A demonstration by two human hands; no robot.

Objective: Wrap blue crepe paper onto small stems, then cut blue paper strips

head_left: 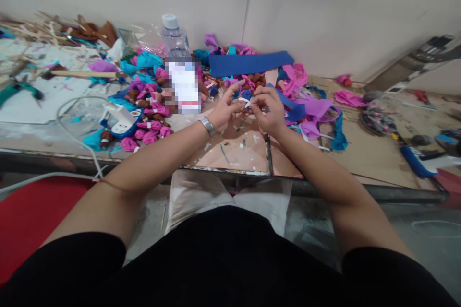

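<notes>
Above the near part of the worktable, my left hand (226, 111) and my right hand (269, 109) meet around a small blue fabric bundle (246, 94). A white band (244, 101) crosses the bundle between my fingers. Both hands are closed on it in a pinch; my left index finger stretches out past it. Right behind them are a flat blue fabric strip (248, 63) and a heap of pink, brown and blue bundles. More pink bundles with white bands (149, 125) are to the left of my left hand. Purple fabric (317, 108) is right of my right hand.
A blurred-out phone screen (184, 86) stands before a plastic bottle (175, 38). At left are a power strip (126, 124) with a white cable, a hammer (82, 74) and pliers (19, 88). A pincushion-like ball (378, 119) sits at right. A red stool (46, 220) is below left.
</notes>
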